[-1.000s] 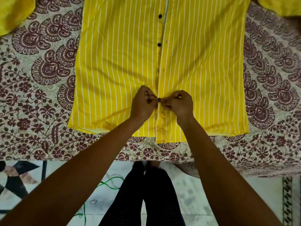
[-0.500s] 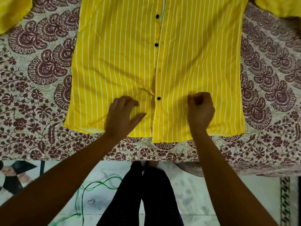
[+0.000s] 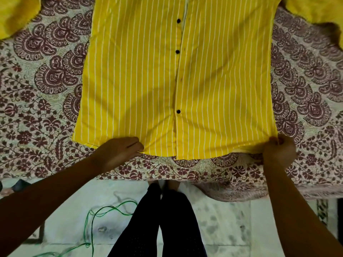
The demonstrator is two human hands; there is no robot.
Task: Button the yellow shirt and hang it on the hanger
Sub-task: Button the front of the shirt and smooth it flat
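The yellow shirt (image 3: 213,75) with white stripes lies flat, front up, on a patterned bed. Three black buttons show along its centre placket, the lowest one (image 3: 178,111) done up. My left hand (image 3: 118,153) pinches the bottom hem left of the placket. My right hand (image 3: 279,151) grips the shirt's bottom right corner. The sleeves run off the top corners. No hanger is in view.
The bedspread (image 3: 46,86) has a maroon floral print and its near edge runs across the lower middle. Below it are my dark-trousered legs (image 3: 163,223) on a pale floor, with a green cord (image 3: 104,212) lying to the left.
Both hands left the lowest button, which now sits fastened. They moved apart and down to the hem, the left to the lower left part, the right to the bottom right corner.
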